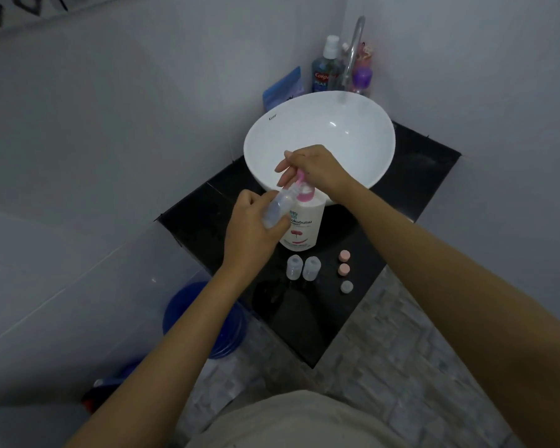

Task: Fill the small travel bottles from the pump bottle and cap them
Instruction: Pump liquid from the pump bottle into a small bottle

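Head view: a clear travel bottle [53, 206] is gripped in the left hand [251, 227], tilted at ten o'clock of the pump bottle [303, 226], whose pink pump [301, 182] is pressed under the right hand [317, 168].

glossy black counter [411, 189] — clear plastic travel bottles [294, 268].

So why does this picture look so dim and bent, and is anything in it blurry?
Head view: the light is low and bluish, with small glare spots inside the white sink. The wide lens bows the walls and stretches both forearms. The left hand holding the travel bottle and the right hand on the pink pump look soft, and the label of the pump bottle is only partly readable.
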Demonstrator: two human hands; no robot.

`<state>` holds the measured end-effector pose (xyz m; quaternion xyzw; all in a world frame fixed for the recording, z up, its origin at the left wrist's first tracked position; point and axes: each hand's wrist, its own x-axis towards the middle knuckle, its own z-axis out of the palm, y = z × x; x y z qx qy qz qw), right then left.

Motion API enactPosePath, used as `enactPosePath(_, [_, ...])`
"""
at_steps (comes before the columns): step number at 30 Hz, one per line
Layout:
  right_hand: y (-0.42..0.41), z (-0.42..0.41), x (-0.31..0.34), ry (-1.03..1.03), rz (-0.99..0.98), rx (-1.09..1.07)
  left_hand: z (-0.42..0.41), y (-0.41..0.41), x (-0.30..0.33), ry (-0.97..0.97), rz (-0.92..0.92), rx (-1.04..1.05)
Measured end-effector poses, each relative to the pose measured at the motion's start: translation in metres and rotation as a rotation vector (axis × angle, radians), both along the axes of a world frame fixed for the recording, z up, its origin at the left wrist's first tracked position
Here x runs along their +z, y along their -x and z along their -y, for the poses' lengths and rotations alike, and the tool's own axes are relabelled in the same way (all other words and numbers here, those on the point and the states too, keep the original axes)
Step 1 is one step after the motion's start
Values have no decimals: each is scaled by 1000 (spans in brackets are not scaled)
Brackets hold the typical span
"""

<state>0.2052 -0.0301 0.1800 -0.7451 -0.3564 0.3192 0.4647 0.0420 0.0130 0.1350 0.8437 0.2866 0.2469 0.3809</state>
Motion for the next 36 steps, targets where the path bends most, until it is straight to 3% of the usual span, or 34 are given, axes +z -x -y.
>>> enactPosePath(16, [0, -4, -14, -61, -65, -80, -10, -6, -6, 61, 18, -42])
enactPosePath(26, [8, -8, -34, -5, -77, -284, -9, -6, -12, 31, 4, -2])
enactPosePath(32, [-5, -16, 3, -2, -19, -181, -12, -6, -4, 50, 52, -15])
enactPosePath(36, [-6, -11, 3, -7, 70, -1, -14, -6, -2, 47, 56, -29])
